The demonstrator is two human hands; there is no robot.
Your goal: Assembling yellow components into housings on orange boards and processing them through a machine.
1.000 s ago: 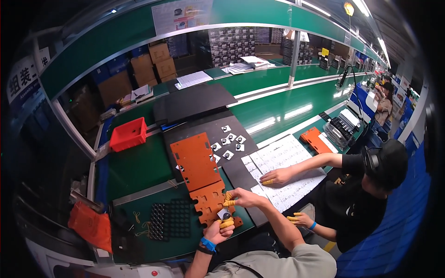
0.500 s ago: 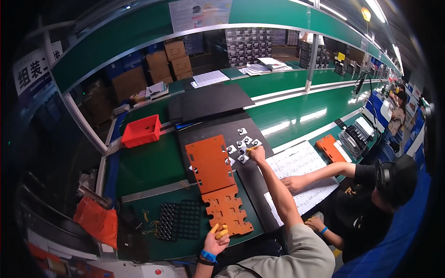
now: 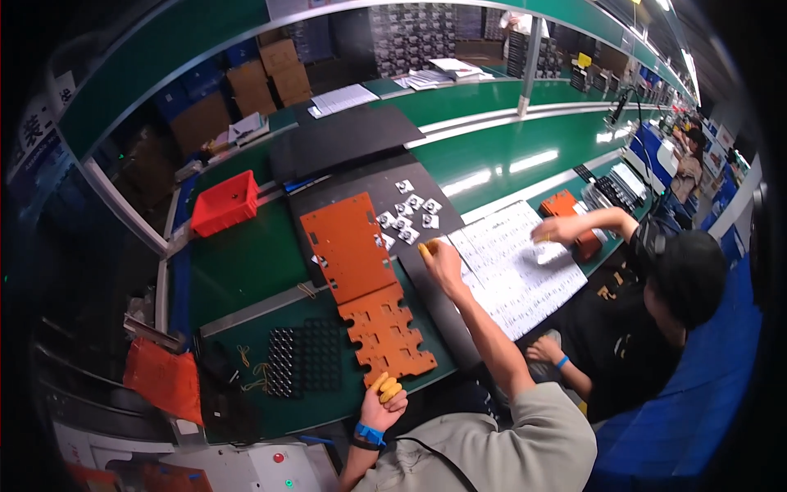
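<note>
My left hand [image 3: 387, 403], with yellow finger covers, is closed beside the near edge of the orange board [image 3: 348, 246]. Its curled fingers hide whatever they may hold. The board is long, with cut-outs and notches in its near half. My right hand [image 3: 443, 266] reaches over the black mat [image 3: 434, 287], its yellow-covered fingertips drawn together; anything between them is too small to make out. Just beyond those fingertips lie several small white square pieces with dark round centres [image 3: 407, 236].
Left of the board are black trays of small round parts [image 3: 284, 361]. A red bin [image 3: 225, 203] stands farther left. On the right, a co-worker's hand [image 3: 561, 229] hovers over printed white sheets [image 3: 516, 271], near an orange block [image 3: 559, 202].
The whole view has shifted. My right hand has drawn back from the white pieces toward me. The co-worker's hand has lifted and moved farther across the sheets toward the orange block.
</note>
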